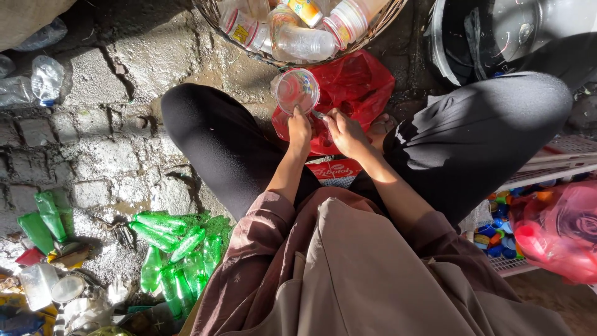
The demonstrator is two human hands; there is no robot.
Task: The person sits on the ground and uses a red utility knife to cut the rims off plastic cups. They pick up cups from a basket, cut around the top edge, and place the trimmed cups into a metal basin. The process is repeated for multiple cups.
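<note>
Head view is showing the left hand [300, 129] gripping a clear plastic cup [296, 91] just below the basket [373, 32] — mouth facing up at the camera — while the right hand [346, 132] is pinching something small beside its rim.

At twelve o'clock, a woven basket [380, 23] heaped with clear plastic bottles [305, 42]. At seven, flattened green bottles [177, 249] on the stone floor [118, 149]. At four, my white crate [563, 163] of coloured caps [497, 239], pink bag [559, 233] beside it. At one, a dark bucket [479, 37].

wicker basket [379, 25] cropped, right-hand tool [318, 114] indistinct
</note>
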